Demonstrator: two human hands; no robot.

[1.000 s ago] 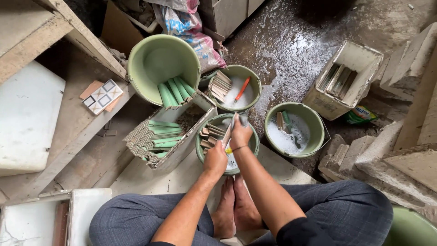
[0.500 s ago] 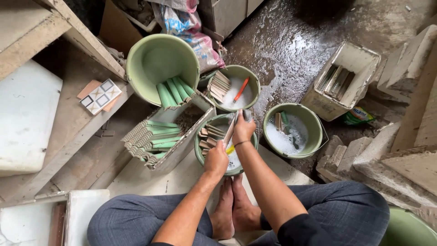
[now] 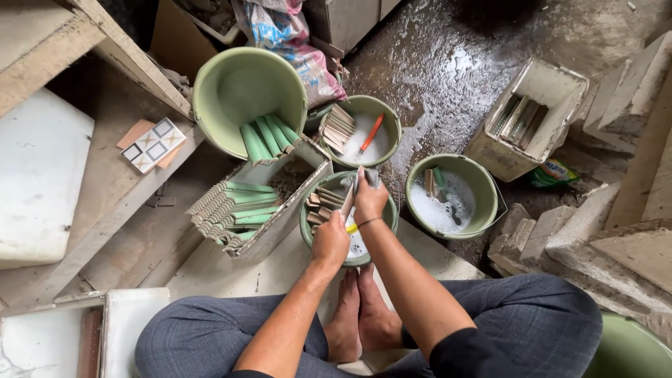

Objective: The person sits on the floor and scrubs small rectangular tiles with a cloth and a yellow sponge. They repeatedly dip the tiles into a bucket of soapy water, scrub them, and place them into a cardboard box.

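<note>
Holding a narrow tile strip point(image 3: 348, 199) in left hand point(image 3: 330, 243), grip clenched on it, right hand point(image 3: 369, 199) pressing a grey cloth point(image 3: 369, 177) against it over the soapy green bucket point(image 3: 309, 231) (more strips inside).

A large green bucket point(image 3: 241, 87) holds green trim tiles point(image 3: 264, 136); a patterned tile point(image 3: 152, 144) lies nearby.

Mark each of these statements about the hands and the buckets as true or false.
1. Both hands work over the nearest small green bucket. True.
2. The right hand holds a grey cloth. True.
3. The large green bucket is full of soapy water. False: it holds green curved pieces.
4. The orange-handled tool lies in the white crate. False: it lies in the far small bucket.
</note>
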